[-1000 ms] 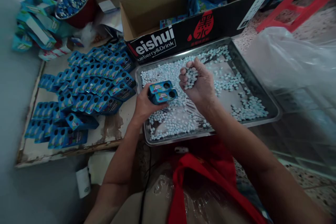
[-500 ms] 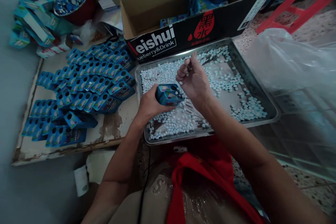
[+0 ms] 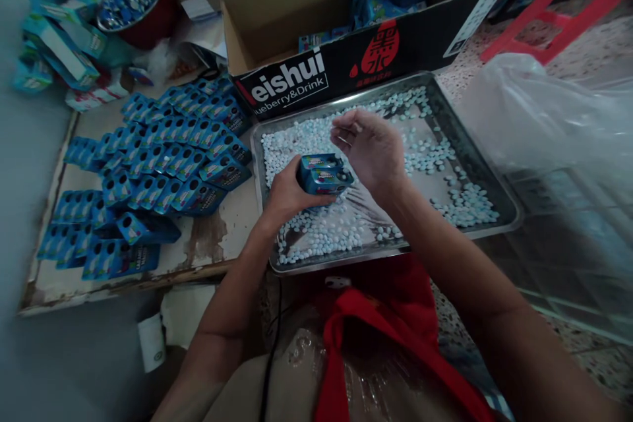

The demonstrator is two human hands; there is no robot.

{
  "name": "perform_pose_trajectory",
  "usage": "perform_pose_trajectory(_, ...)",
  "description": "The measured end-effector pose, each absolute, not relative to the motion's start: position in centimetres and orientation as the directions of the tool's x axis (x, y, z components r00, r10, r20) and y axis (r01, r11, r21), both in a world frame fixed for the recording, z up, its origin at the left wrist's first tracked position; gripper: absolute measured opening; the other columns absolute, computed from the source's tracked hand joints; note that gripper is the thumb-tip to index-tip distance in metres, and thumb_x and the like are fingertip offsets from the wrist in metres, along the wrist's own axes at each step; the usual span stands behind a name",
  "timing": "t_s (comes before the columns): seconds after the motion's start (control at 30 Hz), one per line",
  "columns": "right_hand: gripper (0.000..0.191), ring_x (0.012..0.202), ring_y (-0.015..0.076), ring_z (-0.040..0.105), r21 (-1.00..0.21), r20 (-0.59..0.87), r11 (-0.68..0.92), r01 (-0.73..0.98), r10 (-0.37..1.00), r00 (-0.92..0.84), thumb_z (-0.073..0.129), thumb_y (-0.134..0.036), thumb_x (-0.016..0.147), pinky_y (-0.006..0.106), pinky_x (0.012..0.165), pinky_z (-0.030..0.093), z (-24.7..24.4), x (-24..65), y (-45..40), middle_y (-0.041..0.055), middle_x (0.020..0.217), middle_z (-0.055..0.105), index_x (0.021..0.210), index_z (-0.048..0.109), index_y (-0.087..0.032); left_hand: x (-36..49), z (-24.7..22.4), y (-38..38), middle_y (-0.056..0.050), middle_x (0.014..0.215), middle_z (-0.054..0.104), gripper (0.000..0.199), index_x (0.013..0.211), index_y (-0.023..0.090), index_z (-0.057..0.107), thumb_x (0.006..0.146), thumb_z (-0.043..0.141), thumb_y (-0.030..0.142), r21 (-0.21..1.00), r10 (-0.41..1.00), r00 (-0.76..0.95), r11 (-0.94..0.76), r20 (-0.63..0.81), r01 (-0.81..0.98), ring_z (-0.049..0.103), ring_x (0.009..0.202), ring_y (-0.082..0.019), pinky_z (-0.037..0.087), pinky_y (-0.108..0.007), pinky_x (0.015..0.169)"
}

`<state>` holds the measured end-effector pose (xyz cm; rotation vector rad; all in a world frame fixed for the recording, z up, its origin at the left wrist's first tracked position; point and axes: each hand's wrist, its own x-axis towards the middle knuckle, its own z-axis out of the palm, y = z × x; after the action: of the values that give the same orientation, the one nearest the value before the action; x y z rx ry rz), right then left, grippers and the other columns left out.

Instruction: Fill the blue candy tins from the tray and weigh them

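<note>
The left hand [image 3: 284,196] grips a pair of blue boxes [image 3: 324,178], side by side, with the fingers and thumb closed around them. They are held above the left part of a metal tray [image 3: 316,267], their ends with round dark openings facing right. The right hand [image 3: 373,151] is just beside them, over the middle of the tray, loosely open with its fingers bent (whether any pieces lie within them, I cannot tell).

Small pale-blue pieces [image 3: 321,237] are spread unevenly over the tray, with bare patches between them. To the left, many more blue cartons [image 3: 158,158] stand crowded in rows on a worn desk [image 3: 208,241], whose surface is chipped near its near edge. At the far left, a red bowl [image 3: 153,26] is full of shiny blue-and-silver pieces [image 3: 131,0], next to a heap of light-blue packaging [image 3: 59,39].

Beyond the tray is an open black cardboard box [image 3: 341,69] with blue packs [image 3: 378,3] inside; to the right are clear plastic [image 3: 529,112] and, farther off, a red stool [image 3: 568,10].
</note>
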<state>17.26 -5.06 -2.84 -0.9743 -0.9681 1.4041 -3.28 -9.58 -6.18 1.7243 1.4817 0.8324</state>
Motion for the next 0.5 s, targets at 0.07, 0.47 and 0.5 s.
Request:
perform_pose_trajectory(0.07, 0.043, 0.113, 0.0254, 0.069, -0.969, -0.058, -0.043, -0.242, 0.997, 0.053, 0.060, -0.070, 0.099, 0.039, 0.094, 0.058, -4.2, 18.5, -4.0, 0.0077, 0.112, 0.070, 0.098, 0.066, -0.028, -3.5, -6.5, -9.7, -0.003, 0.108, 0.077, 0.082, 0.120, 0.023, 0.067, 0.056, 0.112, 0.049, 0.843, 0.991, 0.083, -0.135, 0.108, 0.520, 0.076, 0.106, -0.032, 0.065, -0.044, 0.098)
perform_pose_trajectory(0.47, 0.043, 0.113, 0.0289, 0.064, -0.961, 0.137, 0.071, 0.266, 0.961, 0.240, 0.077, -0.066, 0.091, 0.043, 0.096, 0.054, -8.8, 20.9, -1.7, 0.0082, 0.105, 0.065, 0.092, 0.069, -0.024, -1.0, -8.7, -9.1, -0.012, 0.129, 0.079, 0.102, 0.124, 0.023, 0.064, 0.045, 0.113, 0.065, 0.997, 0.995, 0.096, -0.039, 0.032, 0.072, 0.077, 0.128, -0.039, 0.067, -0.052, 0.108)
perform_pose_trajectory(0.5, 0.045, 0.111, 0.0286, 0.065, -0.973, 0.120, 0.067, 0.222, 0.965, 0.233, 0.074, -0.068, 0.092, 0.042, 0.094, 0.054, -8.6, 20.9, -1.9, 0.0081, 0.103, 0.066, 0.092, 0.068, -0.024, -0.8, -8.8, -9.2, -0.012, 0.132, 0.079, 0.103, 0.126, 0.024, 0.064, 0.046, 0.113, 0.067, 0.999, 0.996, 0.085, -0.035, 0.031, 0.038, 0.077, 0.129, -0.039, 0.067, -0.053, 0.108)
